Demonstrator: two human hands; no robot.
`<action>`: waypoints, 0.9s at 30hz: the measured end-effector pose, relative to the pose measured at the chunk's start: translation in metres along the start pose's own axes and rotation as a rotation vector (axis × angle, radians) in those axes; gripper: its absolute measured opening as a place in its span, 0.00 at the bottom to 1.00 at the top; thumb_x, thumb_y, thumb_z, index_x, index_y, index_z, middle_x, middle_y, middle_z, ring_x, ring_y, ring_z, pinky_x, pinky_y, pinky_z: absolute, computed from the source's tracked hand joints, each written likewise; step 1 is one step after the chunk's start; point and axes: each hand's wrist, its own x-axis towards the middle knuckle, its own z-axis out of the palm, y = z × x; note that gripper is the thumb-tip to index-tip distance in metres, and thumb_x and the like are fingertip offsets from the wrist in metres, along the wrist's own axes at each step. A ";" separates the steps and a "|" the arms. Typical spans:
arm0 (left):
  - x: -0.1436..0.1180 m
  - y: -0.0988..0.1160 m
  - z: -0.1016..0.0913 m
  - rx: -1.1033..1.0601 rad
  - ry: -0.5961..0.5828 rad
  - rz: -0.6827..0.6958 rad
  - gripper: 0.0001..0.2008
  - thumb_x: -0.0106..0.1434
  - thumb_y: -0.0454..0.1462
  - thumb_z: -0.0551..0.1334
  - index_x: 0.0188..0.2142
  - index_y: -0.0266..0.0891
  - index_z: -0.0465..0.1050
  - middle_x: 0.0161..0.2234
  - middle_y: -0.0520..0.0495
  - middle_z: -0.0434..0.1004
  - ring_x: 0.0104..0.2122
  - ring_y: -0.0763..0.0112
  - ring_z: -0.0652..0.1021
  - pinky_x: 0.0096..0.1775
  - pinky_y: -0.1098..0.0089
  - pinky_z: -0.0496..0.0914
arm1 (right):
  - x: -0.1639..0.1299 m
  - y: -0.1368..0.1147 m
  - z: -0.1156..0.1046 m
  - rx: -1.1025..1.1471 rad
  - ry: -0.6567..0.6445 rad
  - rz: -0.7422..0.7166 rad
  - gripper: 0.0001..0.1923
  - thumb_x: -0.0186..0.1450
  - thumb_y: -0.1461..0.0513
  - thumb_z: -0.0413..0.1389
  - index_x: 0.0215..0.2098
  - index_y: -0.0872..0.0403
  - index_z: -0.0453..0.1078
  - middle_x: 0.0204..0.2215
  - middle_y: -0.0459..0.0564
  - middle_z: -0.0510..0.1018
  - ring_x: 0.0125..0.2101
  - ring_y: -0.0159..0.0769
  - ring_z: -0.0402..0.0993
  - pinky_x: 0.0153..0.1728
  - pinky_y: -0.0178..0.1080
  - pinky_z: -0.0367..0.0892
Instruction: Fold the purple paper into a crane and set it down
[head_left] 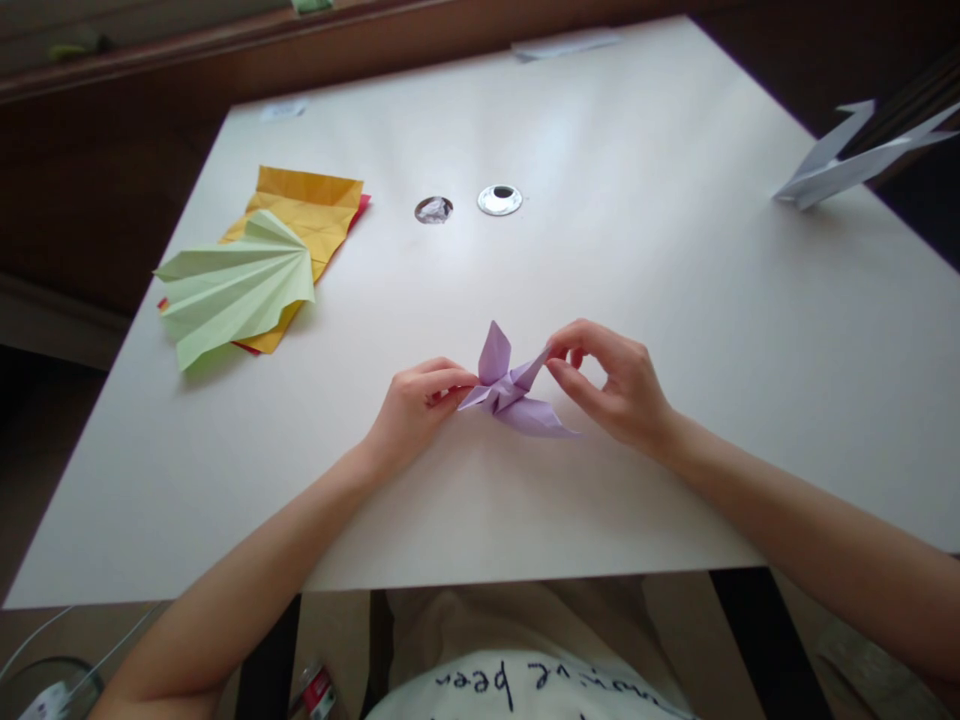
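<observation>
I had the purple origami figure (511,392) between my two hands, low over the white table (600,250). My left hand (417,402) pinched its left tip, thumb and forefinger closed narrowly on the paper, the other fingers curled under. My right hand (611,382) pinched the slim flap that stuck up to the right, thumb and forefinger tight on its end, while the remaining fingers stayed loosely bent just beside it. One pointed flap stood upright between my fingertips, and a broader one lay flat toward me, below my right thumb. Well beyond my left fingers, to the far left, a pale green pleated fan (236,285) lay on top of a creased yellow sheet (315,205), with a red edge showing beneath both. Straight ahead of my fingertips, well apart from them, were two small round silver discs (499,199) set in the tabletop. Far off past my right hand, at the table's edge, sat a white folded paper bird (840,165).
</observation>
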 end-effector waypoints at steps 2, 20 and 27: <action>0.000 0.001 0.000 0.024 0.012 -0.021 0.07 0.58 0.29 0.58 0.32 0.39 0.75 0.31 0.51 0.75 0.27 0.78 0.71 0.27 0.77 0.63 | 0.001 0.000 -0.001 0.060 -0.070 -0.016 0.04 0.61 0.67 0.52 0.33 0.56 0.68 0.30 0.51 0.73 0.30 0.32 0.69 0.31 0.36 0.66; -0.004 0.009 -0.006 -0.199 0.175 -0.072 0.17 0.64 0.37 0.50 0.24 0.37 0.71 0.26 0.50 0.75 0.29 0.73 0.74 0.31 0.72 0.65 | -0.004 0.001 0.006 -0.114 -0.038 -0.190 0.04 0.57 0.70 0.54 0.28 0.56 0.68 0.27 0.52 0.74 0.27 0.34 0.71 0.27 0.36 0.67; -0.005 0.011 -0.008 -0.087 0.103 0.090 0.14 0.64 0.36 0.53 0.27 0.37 0.75 0.23 0.50 0.75 0.26 0.74 0.74 0.30 0.72 0.67 | -0.004 0.002 0.009 -0.173 0.000 -0.193 0.03 0.59 0.67 0.55 0.27 0.53 0.67 0.26 0.48 0.74 0.25 0.31 0.70 0.26 0.35 0.67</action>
